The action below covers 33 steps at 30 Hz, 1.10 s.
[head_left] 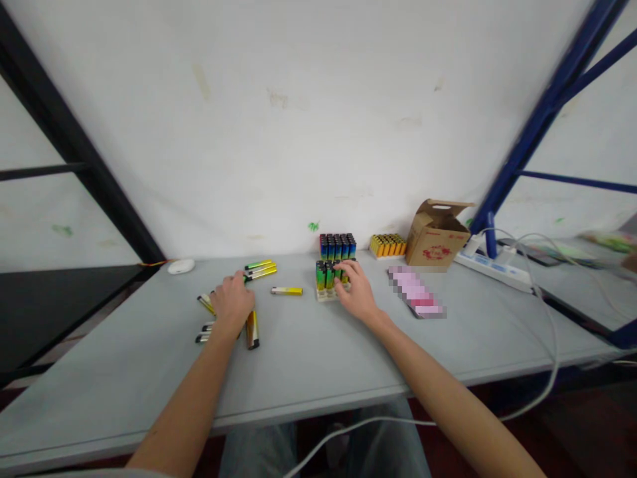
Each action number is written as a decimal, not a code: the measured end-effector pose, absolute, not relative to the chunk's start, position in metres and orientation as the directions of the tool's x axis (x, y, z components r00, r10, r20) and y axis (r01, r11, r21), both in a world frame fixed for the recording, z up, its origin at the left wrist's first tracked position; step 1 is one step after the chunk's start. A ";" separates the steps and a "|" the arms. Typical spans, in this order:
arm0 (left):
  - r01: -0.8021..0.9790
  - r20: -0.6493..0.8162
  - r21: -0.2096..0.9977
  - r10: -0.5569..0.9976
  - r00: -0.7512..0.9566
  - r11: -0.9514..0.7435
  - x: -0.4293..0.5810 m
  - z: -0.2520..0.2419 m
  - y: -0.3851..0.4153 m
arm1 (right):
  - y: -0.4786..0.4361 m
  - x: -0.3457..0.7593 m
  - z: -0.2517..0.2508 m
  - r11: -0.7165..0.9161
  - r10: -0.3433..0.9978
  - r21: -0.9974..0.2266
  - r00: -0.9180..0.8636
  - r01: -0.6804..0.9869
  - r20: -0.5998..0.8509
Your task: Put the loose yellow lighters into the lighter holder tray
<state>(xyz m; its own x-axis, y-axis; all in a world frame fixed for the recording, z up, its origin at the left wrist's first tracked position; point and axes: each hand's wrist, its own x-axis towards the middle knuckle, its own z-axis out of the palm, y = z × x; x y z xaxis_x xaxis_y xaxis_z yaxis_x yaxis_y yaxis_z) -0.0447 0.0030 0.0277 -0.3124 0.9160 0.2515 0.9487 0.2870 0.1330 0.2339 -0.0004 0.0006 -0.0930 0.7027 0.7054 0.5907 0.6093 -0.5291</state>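
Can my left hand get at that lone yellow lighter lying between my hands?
Probably yes: the yellow lighter lies to the right of the left hand, with nothing visible standing between them on the tabletop.

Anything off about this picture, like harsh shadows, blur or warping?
In the head view, light looks soft, with faint shadows on the table; in the head view, the black post and blue post lean outward, likely wide-angle distortion; also in the head view, coarse mosaic masks the pink phone-like slab.
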 end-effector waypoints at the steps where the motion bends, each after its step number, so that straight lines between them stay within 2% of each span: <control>1: 0.951 0.266 0.142 0.914 -0.305 0.276 -0.045 0.027 0.004 | 0.000 0.234 0.000 0.612 0.701 -0.528 -0.093 0.589 0.707; 6: 0.925 0.384 0.278 0.853 -0.354 0.259 -0.045 0.032 0.002 | 0.001 0.234 0.000 0.614 0.697 -0.534 -0.082 0.581 0.713; 8: 0.923 0.485 0.348 0.810 -0.330 0.167 -0.042 0.037 -0.001 | 0.000 0.234 0.002 0.616 0.694 -0.548 -0.061 0.566 0.717; 11: 0.871 0.651 0.455 0.737 -0.184 -0.184 -0.029 0.039 -0.004 | -0.004 0.232 0.006 0.635 0.686 -0.571 -0.041 0.520 0.726; 13: 0.721 0.712 0.525 0.698 -0.081 -0.452 -0.014 0.036 -0.007 | -0.007 0.229 0.008 0.646 0.705 -0.605 -0.060 0.465 0.706; 16: 0.543 0.735 0.550 0.677 0.047 -0.634 0.012 0.024 -0.013 | -0.012 0.224 0.009 0.613 0.782 -0.716 -0.123 0.334 0.612; 18: 0.490 0.728 0.552 0.677 0.112 -0.675 0.027 0.017 -0.018 | -0.014 0.220 0.009 0.575 0.817 -0.771 -0.148 0.273 0.557; 21: 0.486 0.719 0.521 0.668 0.194 -0.702 0.039 0.010 -0.024 | -0.015 0.216 0.010 0.563 0.826 -0.794 -0.124 0.229 0.550; 24: 0.484 0.701 0.535 0.684 0.202 -0.692 0.041 0.008 -0.025 | -0.014 0.215 0.013 0.563 0.826 -0.813 -0.104 0.146 0.554; 26: 0.489 0.695 0.540 0.691 0.199 -0.685 0.039 0.007 -0.024 | -0.013 0.215 0.016 0.513 0.857 -0.856 -0.094 0.063 0.507; 30: 0.553 0.696 0.483 0.681 0.228 -0.679 0.032 0.006 -0.018 | -0.009 0.220 0.022 0.292 0.949 -0.923 -0.047 -0.251 0.313; 33: 0.610 0.672 0.430 0.687 0.277 -0.666 0.027 0.005 -0.015 | -0.008 0.229 0.029 0.008 0.980 -0.845 -0.163 -0.534 0.113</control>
<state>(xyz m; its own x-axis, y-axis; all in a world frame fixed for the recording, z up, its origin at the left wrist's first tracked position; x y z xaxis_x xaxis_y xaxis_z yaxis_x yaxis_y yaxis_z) 0.0271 -0.0150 0.0051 0.2767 0.6868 0.6721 0.6098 -0.6661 0.4295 0.2290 -0.0078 0.0287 -0.1632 0.9801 0.1126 -0.5339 0.0082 -0.8455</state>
